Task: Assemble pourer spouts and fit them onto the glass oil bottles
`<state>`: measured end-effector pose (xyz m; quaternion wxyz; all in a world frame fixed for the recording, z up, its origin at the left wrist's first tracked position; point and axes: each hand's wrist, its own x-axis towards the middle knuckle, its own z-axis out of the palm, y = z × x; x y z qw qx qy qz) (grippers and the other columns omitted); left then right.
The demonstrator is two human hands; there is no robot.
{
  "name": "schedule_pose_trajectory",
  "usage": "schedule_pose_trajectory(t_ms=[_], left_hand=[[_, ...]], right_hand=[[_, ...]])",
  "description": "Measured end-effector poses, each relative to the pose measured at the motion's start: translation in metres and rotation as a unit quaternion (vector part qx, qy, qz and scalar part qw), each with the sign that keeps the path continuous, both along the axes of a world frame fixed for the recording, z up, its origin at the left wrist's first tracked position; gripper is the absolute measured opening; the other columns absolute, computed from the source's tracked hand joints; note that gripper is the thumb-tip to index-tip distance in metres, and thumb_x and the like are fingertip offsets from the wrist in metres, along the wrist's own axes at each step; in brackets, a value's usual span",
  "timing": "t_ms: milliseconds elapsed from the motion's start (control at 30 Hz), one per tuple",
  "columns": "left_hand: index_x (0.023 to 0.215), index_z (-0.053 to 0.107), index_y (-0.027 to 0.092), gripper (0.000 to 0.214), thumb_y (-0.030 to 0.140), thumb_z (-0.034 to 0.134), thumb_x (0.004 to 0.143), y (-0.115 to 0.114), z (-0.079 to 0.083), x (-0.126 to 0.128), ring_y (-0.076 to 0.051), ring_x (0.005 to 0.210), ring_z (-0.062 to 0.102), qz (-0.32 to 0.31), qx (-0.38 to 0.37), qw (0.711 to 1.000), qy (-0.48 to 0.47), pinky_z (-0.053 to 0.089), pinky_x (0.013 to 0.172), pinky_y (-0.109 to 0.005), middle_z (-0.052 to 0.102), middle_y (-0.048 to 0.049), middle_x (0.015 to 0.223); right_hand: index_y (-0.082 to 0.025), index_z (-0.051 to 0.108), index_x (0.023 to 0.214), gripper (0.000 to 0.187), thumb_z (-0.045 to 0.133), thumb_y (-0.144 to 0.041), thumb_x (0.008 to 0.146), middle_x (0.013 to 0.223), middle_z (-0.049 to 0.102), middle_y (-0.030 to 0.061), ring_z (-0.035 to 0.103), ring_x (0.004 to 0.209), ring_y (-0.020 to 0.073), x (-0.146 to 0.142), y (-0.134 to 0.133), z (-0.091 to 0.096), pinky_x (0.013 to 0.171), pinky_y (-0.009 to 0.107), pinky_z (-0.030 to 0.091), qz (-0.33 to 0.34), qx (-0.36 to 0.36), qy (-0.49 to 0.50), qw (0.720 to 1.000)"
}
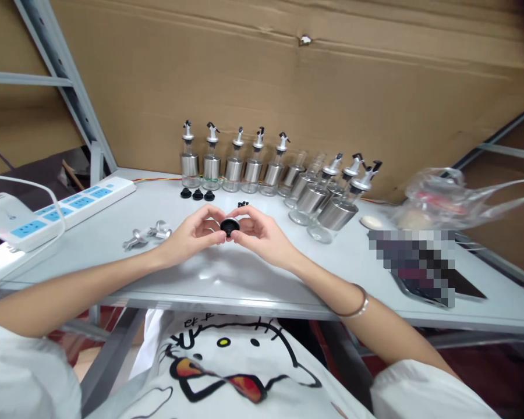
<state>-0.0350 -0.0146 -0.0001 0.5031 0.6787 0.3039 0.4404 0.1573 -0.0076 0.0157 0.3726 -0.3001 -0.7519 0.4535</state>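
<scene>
Evidently, fingers (212, 238) of both hands (190, 235) (267, 235) pinch a black stopper (230, 226) (inside the table's edge (227, 305)).

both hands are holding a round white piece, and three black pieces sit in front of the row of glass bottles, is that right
Not quite: in the head view the round, ridged piece is black, not white. The left hand and right hand do hold it, and three round black pieces sit before the clear glass bottles with silver metal sleeves.
</scene>
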Motion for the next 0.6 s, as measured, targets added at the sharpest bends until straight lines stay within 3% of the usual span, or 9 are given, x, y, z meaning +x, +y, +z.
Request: schedule_pose_trajectory(t_ms=[333,600], left_hand=[[0.092,0.048,0.017,0.03,0.031,0.069,0.076,0.0006,-0.0009,0.0,-0.012,0.074,0.06,0.009,0.025,0.999,0.019,0.046,0.066,-0.025,0.058,-0.0014,0.085],[0.085,0.048,0.017,0.03,0.03,0.071,0.072,-0.0029,0.0016,-0.0009,-0.01,0.067,0.056,0.001,0.041,0.999,0.024,0.042,0.061,-0.022,0.056,0.0017,0.076]], right_hand=[[-0.021,0.051,0.1,0.025,0.058,-0.019,0.077,0.07,0.061,-0.0029,0.06,0.066,0.0127,0.0023,0.0005,-0.0008,0.07,0.029,0.047,0.005,0.049,-0.039,0.998],[-0.021,0.052,0.102,0.023,0.056,-0.025,0.08,0.073,0.067,0.0001,0.062,0.068,0.014,0.003,-0.0024,-0.0006,0.065,0.027,0.046,0.032,0.056,-0.068,0.996]])
